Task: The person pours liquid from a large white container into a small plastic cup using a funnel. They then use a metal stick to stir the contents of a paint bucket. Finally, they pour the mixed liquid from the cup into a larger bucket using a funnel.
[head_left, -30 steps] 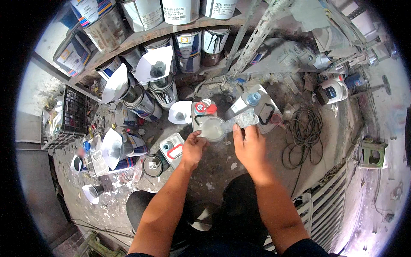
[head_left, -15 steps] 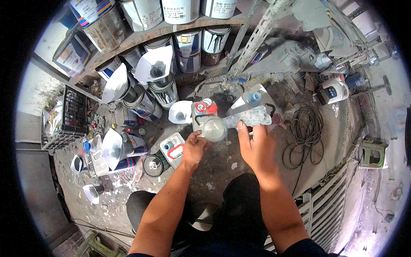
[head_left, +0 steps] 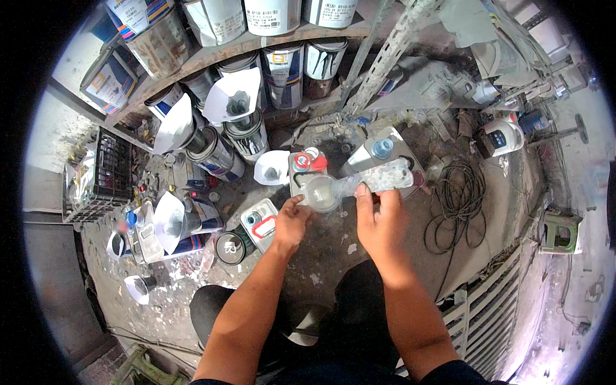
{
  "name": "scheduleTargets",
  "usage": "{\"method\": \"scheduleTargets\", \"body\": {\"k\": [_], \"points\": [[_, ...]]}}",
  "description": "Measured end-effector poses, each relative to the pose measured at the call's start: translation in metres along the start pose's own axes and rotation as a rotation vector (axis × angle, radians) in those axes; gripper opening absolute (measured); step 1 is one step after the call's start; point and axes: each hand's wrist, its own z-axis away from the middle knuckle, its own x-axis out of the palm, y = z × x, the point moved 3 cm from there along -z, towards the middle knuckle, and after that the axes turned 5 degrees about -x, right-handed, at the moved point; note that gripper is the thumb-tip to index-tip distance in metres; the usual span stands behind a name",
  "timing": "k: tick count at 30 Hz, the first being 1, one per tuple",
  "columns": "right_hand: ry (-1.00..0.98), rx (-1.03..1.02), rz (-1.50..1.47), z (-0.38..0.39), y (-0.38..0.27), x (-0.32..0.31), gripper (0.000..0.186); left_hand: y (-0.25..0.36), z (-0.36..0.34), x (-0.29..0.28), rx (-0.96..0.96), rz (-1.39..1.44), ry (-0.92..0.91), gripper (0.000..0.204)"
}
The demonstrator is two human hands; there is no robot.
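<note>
My left hand (head_left: 292, 221) is closed on the side of a round translucent plastic cup (head_left: 321, 197), which it holds up over the floor. My right hand (head_left: 380, 224) pinches a flat, paint-smeared stirring stick (head_left: 387, 176) between thumb and fingers. The stick's left end reaches the cup's rim; whether it dips inside is hard to tell. Just beyond the cup stands a metal can with red caps (head_left: 301, 162). Behind the stick is a rectangular metal can with a blue cap (head_left: 382, 149).
Paint cans (head_left: 283, 74) fill the shelf ahead. Several cans with white paper funnels (head_left: 168, 221) stand to the left, near a black crate (head_left: 115, 167). A coiled cable (head_left: 457, 205) and a green stool (head_left: 559, 232) are on the right. A slatted rack (head_left: 481, 308) lies lower right.
The stirring stick has shifted slightly to the right, and its right end is a little farther out. My left hand and the cup have hardly moved.
</note>
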Motion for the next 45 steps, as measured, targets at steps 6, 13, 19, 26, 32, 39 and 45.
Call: {"method": "scheduleTargets", "body": {"k": [6, 13, 19, 26, 32, 39, 45], "points": [[-0.047, -0.096, 0.064, -0.013, 0.002, -0.007, 0.017, -0.001, 0.0, 0.0, 0.009, 0.034, -0.025, 0.034], [-0.059, -0.048, 0.071, 0.009, 0.018, 0.015, 0.018, 0.001, 0.003, 0.001, 0.003, 0.073, -0.017, 0.036], [-0.006, -0.032, -0.027, 0.003, 0.004, 0.005, 0.019, 0.0, 0.0, 0.0, -0.005, 0.066, -0.019, 0.036], [-0.034, -0.143, 0.068, -0.011, -0.001, -0.007, 0.017, -0.003, -0.003, -0.002, 0.018, 0.036, -0.023, 0.036], [-0.075, -0.037, 0.071, 0.005, 0.02, 0.016, 0.019, -0.002, -0.002, -0.002, 0.018, 0.062, -0.029, 0.036], [0.062, -0.047, -0.034, 0.001, 0.011, 0.009, 0.015, 0.0, -0.001, -0.001, 0.02, 0.052, -0.03, 0.04], [0.065, -0.165, 0.059, -0.012, -0.001, -0.008, 0.017, 0.001, 0.001, 0.0, 0.0, 0.053, -0.032, 0.039]]}}
